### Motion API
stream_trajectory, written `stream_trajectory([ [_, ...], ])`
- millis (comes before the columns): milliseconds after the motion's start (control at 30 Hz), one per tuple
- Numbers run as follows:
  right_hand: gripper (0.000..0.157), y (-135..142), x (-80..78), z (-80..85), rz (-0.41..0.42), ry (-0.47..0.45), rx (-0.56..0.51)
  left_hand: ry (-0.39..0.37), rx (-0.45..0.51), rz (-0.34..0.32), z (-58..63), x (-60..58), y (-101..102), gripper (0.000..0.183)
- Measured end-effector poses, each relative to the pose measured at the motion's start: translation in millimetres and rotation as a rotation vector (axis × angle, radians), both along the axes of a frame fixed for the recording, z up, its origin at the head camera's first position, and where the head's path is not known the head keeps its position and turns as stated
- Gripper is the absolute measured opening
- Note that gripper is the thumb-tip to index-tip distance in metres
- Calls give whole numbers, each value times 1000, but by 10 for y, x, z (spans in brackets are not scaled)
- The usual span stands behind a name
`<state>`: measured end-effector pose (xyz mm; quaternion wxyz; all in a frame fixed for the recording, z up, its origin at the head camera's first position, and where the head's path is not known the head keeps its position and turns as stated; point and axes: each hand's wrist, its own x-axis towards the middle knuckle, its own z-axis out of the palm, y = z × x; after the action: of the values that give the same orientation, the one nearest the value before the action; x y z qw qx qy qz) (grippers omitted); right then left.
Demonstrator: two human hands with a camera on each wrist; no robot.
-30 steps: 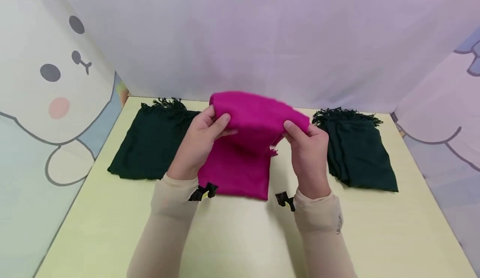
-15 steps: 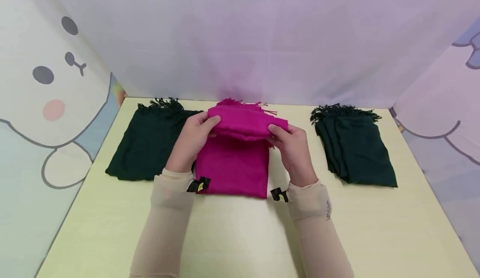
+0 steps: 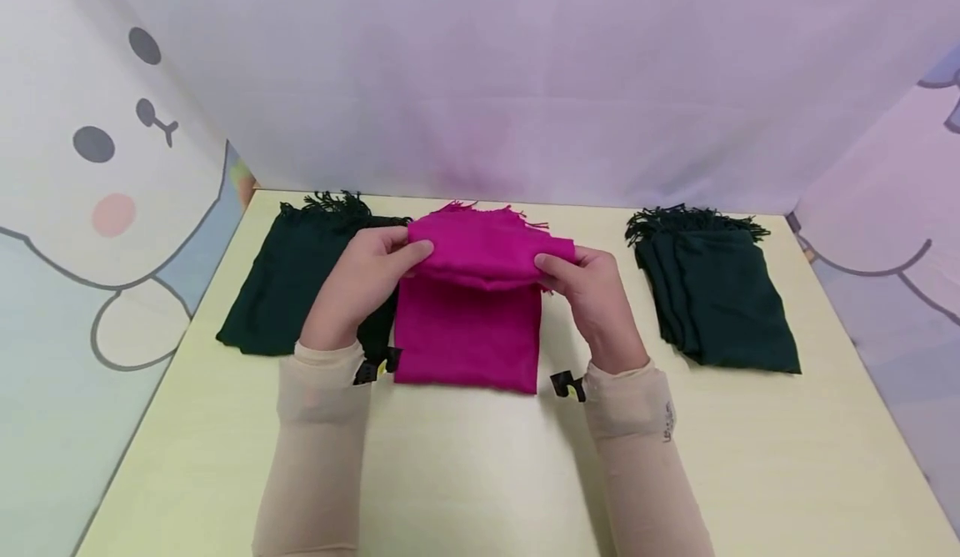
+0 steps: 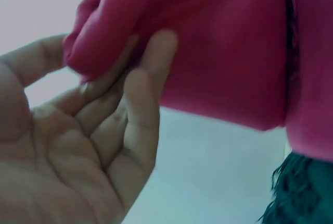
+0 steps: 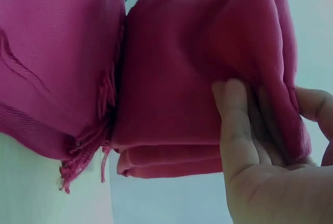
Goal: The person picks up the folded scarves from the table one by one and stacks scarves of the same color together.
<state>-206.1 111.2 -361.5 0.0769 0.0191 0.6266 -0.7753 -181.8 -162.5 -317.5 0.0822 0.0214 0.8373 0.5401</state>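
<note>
A magenta fringed scarf (image 3: 468, 336) lies folded at the middle of the table, its near part flat and its far part raised in a fold. At the left end of that fold, my left hand (image 3: 365, 278) pinches the cloth, thumb on top and fingers underneath. My right hand (image 3: 596, 303) pinches the right end the same way. In the left wrist view the scarf's folded edge (image 4: 99, 36) sits between thumb and fingers. The right wrist view shows layered folds (image 5: 171, 159) and a tasselled fringe (image 5: 73, 169) beside them. Some fringe shows behind the raised fold in the head view.
A dark green folded scarf (image 3: 281, 282) with fringe lies on the left, partly behind my left hand. Another dark green folded scarf (image 3: 735, 298) lies on the right. A pale curtain (image 3: 487, 82) stands behind the yellowish table (image 3: 457, 465), with cartoon-printed cloth on both sides.
Both hands have lowered the raised magenta fold, and the fringe behind it has come into view. The left hand has since shifted slightly left. The green scarves stay put.
</note>
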Motion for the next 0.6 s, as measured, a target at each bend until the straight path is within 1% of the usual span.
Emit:
stream_trajectory([
  [167, 26, 71, 6, 46, 134, -14, 140, 42, -320, -64, 62, 75, -22, 35],
  [267, 27, 128, 13, 65, 217, -18, 243, 29, -457, -138, 95, 121, -33, 36],
  [367, 26, 171, 22, 71, 304, -12, 345, -1, -537, -241, 94, 145, -45, 36],
  [467, 24, 196, 35, 71, 386, -2, 434, -38, -586, -318, 76, 153, -54, 37],
  [533, 23, 209, 44, 71, 427, 8, 475, -69, -605, -345, 64, 155, -59, 38],
  [600, 21, 224, 56, 76, 462, 22, 513, -97, -628, -352, 65, 160, -60, 39],
])
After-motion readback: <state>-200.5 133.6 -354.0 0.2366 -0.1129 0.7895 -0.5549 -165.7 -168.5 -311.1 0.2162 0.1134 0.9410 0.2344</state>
